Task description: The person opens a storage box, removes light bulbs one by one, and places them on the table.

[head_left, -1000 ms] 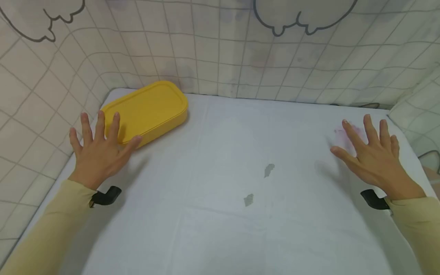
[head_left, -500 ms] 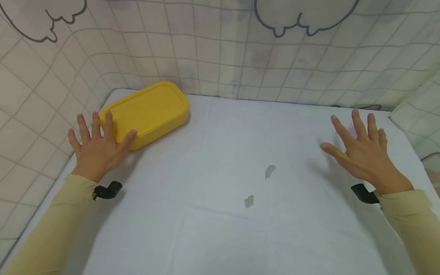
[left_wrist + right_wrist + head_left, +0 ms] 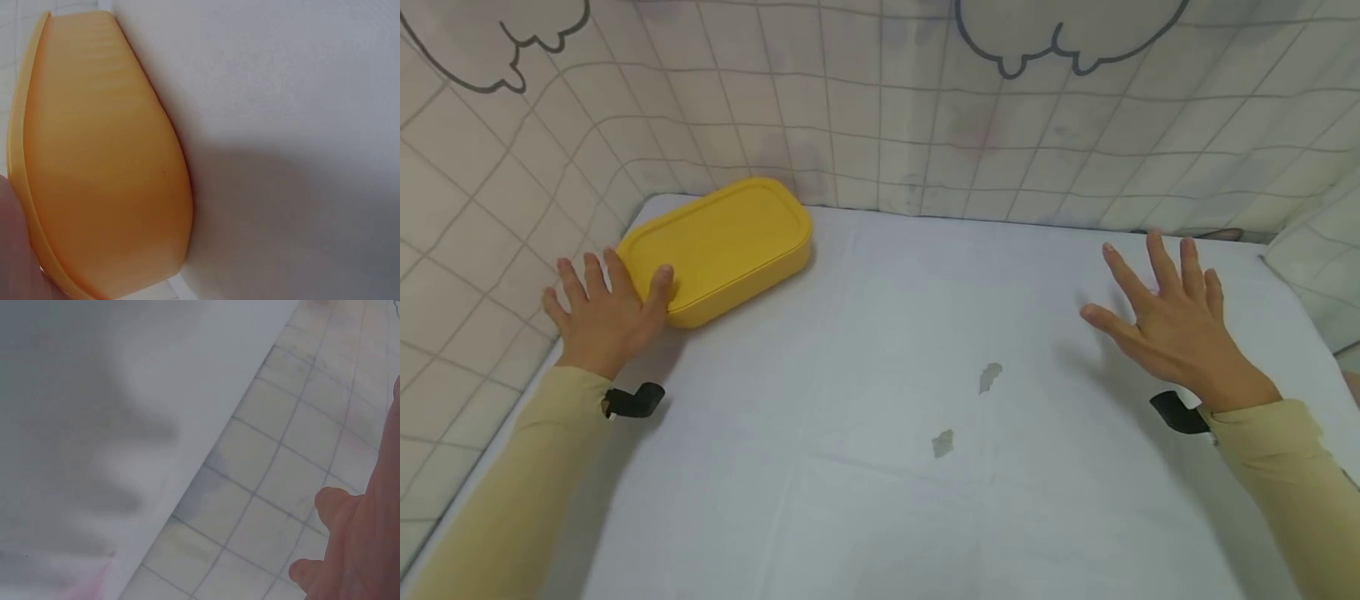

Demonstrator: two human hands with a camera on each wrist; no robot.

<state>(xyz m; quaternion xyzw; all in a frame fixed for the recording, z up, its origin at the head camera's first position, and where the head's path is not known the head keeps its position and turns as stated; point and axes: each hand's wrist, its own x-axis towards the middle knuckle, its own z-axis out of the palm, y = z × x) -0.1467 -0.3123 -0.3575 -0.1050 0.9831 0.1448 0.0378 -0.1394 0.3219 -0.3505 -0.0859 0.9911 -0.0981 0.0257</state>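
A yellow oblong case with rounded corners and a lid lies at the table's back left, turned at a slant. My left hand is at its near left corner, fingers spread, with the thumb over the lid's edge. In the left wrist view the side wall of the yellow case fills the left part, and a bit of the hand shows at its rim. On the right, my right hand hovers over the white table with spread fingers and holds nothing; its shadow falls on the cloth.
The white-covered table has two small grey patches, one a grey patch near the middle. Grid-patterned curtain hangs along the back and both sides. A dark cord lies at the back right edge.
My left hand has shifted slightly left and back, its thumb now nearer the case's left corner. My right hand has moved left and a little back. The yellow case stays in place.
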